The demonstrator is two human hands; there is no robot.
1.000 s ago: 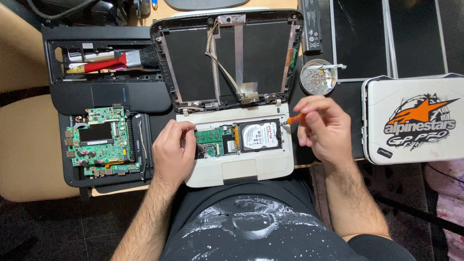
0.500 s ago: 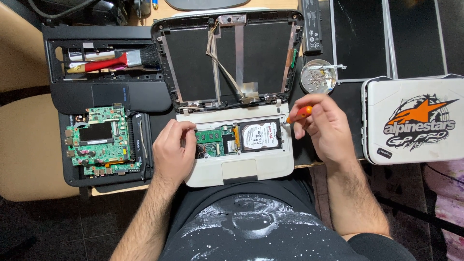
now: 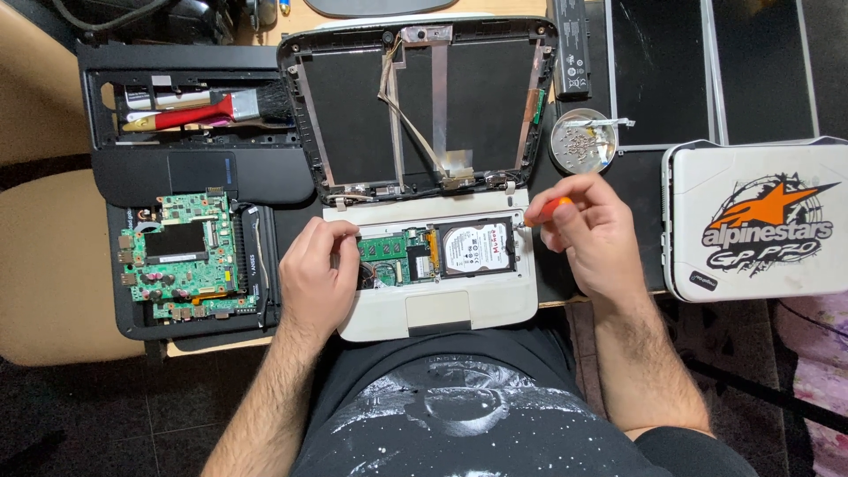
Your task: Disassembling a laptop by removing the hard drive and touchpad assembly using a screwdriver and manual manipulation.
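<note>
My left hand (image 3: 316,274) lies flat on the left side of the small white laptop (image 3: 439,305), fingers loosely curled, pressing it down and gripping nothing. My right hand (image 3: 590,231) is closed around an orange-handled screwdriver (image 3: 554,208), its tip at the laptop's upper right corner. The laptop sits at the near edge of the desk, right in front of me. Its base is opened up: a green circuit board (image 3: 389,256) on the left and a silver hard drive (image 3: 477,248) beside it, with a pale touchpad below. The lid (image 3: 420,97) stands bare, screen removed, with ribbon cables trailing down.

To the left lies a black laptop shell (image 3: 190,168) with a green motherboard (image 3: 184,256) and a red-handled brush (image 3: 203,110). A round dish of screws (image 3: 583,141) sits just beyond my right hand, and a white case (image 3: 760,221) is at the far right.
</note>
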